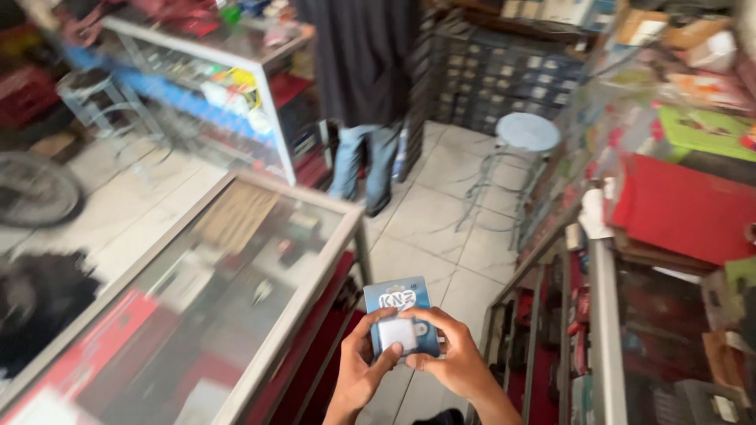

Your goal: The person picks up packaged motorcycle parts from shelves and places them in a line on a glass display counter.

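Blue packet (399,305) sits low in the middle of my view, held upright in front of me over the tiled floor (429,228), between the two glass counters. My left hand (364,368) grips it from the left, thumb pressed over the front and fingers curled behind its edge. My right hand (449,356) closes on it from the right, thumb and fingers pinching the lower corner, so both hands are clamped on the same packet and touching each other beneath it. A white square part (398,332) shows on the packet's front, just between my thumbs; the upper part of the card is blue with pale lettering. To my left runs a long glass counter (236,315) with a metal frame, blurred goods lying under its top. To my right stands another glass case (598,315), with a red box (685,208) and a green tray (705,130) stacked above it. Ahead, well apart from my hands, a person in a dark top and jeans (362,118) stands on the tiles beside a white display shelf (236,86). A round stool (526,132) stands near that person, before dark drawer racks (504,79). A wheel (35,189) lies at the far left.
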